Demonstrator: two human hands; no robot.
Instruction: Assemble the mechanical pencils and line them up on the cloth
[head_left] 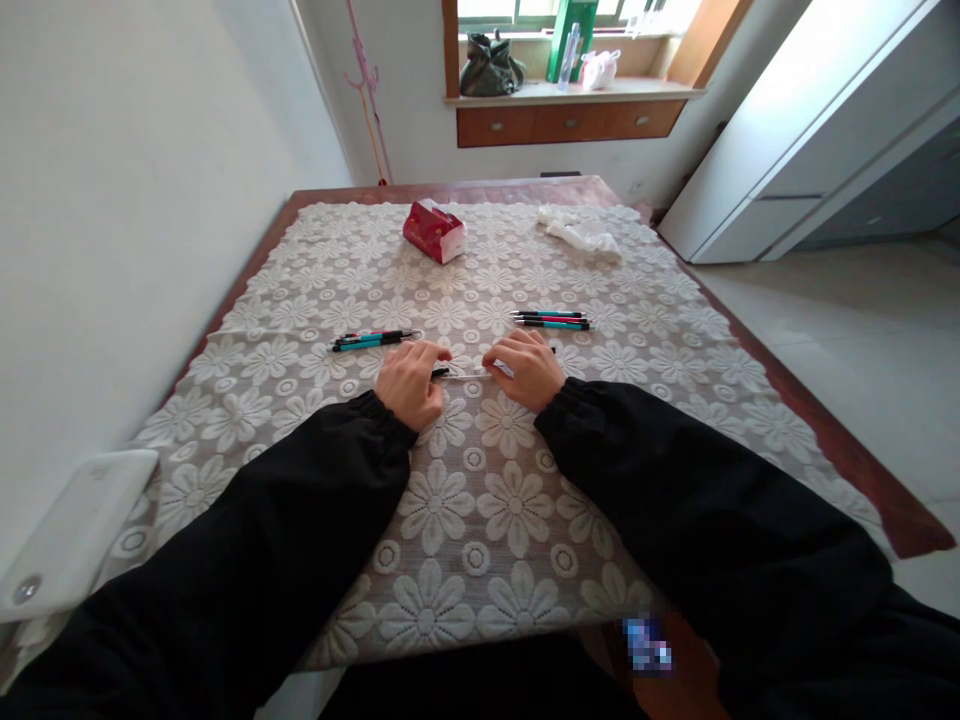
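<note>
My left hand [412, 382] is closed, palm down, around a black pen part [440, 372] whose end shows between its thumb and fingers. A thin whitish rod [469, 377], like a pen refill, spans the gap between both hands. My right hand [525, 368] pinches the rod's other end with thumb and fingertips. Behind that hand a small black end [553, 350] peeks out; what it belongs to is hidden. Beyond my left hand lies a bunch of pens [371, 341] in teal, black and red. Several similar pens [551, 320] lie side by side beyond my right hand.
A floral lace tablecloth [514, 505] covers the wooden table. Toward its far side are a red tissue pack [435, 232] and a crumpled white plastic bag [581, 237]. At the near left corner rests a white device [79, 530], close to the wall.
</note>
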